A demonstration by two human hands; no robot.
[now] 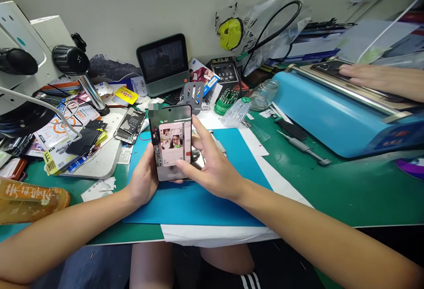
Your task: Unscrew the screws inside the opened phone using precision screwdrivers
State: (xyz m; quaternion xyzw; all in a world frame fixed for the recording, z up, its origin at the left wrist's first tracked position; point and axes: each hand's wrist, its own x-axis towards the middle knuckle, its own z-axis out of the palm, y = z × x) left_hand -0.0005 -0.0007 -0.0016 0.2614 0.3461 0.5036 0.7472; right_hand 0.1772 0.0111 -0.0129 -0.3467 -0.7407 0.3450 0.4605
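A smartphone with a lit screen stands tilted up over the blue mat. My left hand is closed round its left edge and lower part. My right hand is at the phone's right side, thumb on the lower screen and index finger along the right edge. On the screen are app cards, one with a picture. Behind the phone, partly covered by it and my right hand, metallic parts lie on the mat. A disassembled phone lies to the left of the held one.
A microscope stand rises at left beside an orange-labelled bottle. A smart display stands at the back. Another person's hand lies on a blue machine at right. A screwdriver bit holder and tweezers-like tools are nearby.
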